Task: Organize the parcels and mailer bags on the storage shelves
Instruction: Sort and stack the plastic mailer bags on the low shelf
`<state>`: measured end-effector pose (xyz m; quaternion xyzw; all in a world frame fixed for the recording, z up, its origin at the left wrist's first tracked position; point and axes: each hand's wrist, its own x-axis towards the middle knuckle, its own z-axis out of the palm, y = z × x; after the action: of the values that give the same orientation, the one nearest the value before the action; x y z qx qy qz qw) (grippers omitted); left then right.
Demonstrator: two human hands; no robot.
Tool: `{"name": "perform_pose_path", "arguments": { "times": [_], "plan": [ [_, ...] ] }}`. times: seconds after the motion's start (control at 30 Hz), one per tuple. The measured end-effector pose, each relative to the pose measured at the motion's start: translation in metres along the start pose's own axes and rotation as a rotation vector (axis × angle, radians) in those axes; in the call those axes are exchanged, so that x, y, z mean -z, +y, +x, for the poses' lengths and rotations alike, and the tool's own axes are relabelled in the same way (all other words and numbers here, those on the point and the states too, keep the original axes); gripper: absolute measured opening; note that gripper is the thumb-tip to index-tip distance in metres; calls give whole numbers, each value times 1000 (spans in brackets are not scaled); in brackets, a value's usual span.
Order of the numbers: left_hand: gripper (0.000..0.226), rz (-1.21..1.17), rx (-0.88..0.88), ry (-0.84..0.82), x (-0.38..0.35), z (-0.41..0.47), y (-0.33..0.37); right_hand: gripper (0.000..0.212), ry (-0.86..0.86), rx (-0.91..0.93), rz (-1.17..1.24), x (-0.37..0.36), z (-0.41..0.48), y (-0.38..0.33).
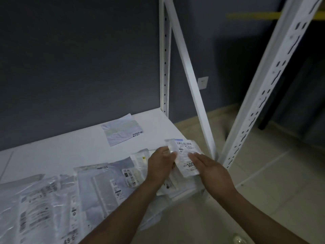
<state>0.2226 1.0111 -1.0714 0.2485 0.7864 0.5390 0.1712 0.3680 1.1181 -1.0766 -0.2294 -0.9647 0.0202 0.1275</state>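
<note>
A small white mailer bag [186,155] with a printed label sits near the right end of the white shelf [70,148]. My left hand [161,166] grips its left edge with the fingers curled around it. My right hand [213,170] lies flat against its right side, fingers straight and pressed on the label. Several clear and grey mailer bags [98,189] with barcode labels are spread along the shelf's front, left of my hands. One flat pale bag [122,132] lies alone further back on the shelf.
White perforated shelf uprights [274,88] and a diagonal brace [190,76] stand just right of my hands. A dark grey wall [79,59] backs the shelf. Beige floor tiles [274,187] lie to the right, and a wall socket [202,82] shows behind the brace.
</note>
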Motion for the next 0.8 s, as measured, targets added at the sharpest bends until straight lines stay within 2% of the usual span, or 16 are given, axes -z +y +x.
{"name": "perform_pose_path", "arguments": {
  "times": [0.03,0.1,0.17,0.33,0.47,0.57,0.63,0.7,0.73,0.8],
  "plan": [
    [30,5,-17,2,3,4,-3,87,-28,-12,23,-1,1,3],
    [33,141,-80,44,14,16,-11,80,-92,43,66,-6,2,11],
    [35,318,-133,73,29,36,-23,75,-264,102,111,-10,-1,16],
    [45,660,-103,93,63,92,-60,73,-485,136,110,-14,6,20],
    [53,857,-87,122,92,121,-81,52,-391,91,61,0,33,4],
    [60,994,-49,42,108,142,-94,43,-364,60,88,-8,56,-18],
    [62,1093,-37,-22,114,156,-103,49,-336,72,151,-19,70,-31],
    [58,1096,-1,-68,118,166,-108,71,-351,116,195,-30,78,-40],
    [53,1098,1,-77,119,169,-110,75,-349,130,215,-34,81,-44],
    [39,1168,-80,-44,121,172,-115,55,-344,157,232,-35,85,-51]
  ]
}}
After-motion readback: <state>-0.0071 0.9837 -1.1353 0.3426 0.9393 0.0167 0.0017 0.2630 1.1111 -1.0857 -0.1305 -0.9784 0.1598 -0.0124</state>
